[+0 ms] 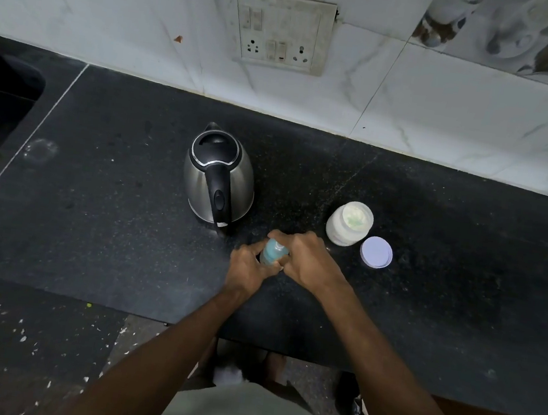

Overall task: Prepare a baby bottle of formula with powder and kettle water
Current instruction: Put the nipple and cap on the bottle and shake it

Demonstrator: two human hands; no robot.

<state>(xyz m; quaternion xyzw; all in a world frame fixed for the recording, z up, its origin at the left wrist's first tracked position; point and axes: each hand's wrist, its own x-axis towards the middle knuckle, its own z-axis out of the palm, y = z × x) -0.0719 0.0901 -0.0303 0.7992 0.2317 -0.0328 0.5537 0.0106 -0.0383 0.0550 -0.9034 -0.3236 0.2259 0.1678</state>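
Your left hand (247, 266): curled round the lower body of the baby bottle (273, 251), fingers pressed to its near-left side — you are steadying it on the black counter (91, 219).
Your right hand (307, 259): draped over the bottle's right side and top, fingers wrapped on the cap end; whether you are twisting it on or off, I cannot tell.
Bottle: upright or nearly so between your two hands, long axis pointing up toward you, blue-tinted; its fill level is hidden by your fingers.
Which hand is nearer the next thing: your right — the open powder jar (350, 223) stands just beyond and right of it, with the jar lid (376, 252) lying flat beside the jar.
Kettle (219, 176): just past your left hand, handle turned toward you, lid down — an easy reach for either hand, nearer the left.
Far edge: the wall socket panel (280, 32) sits well apart, above the kettle.
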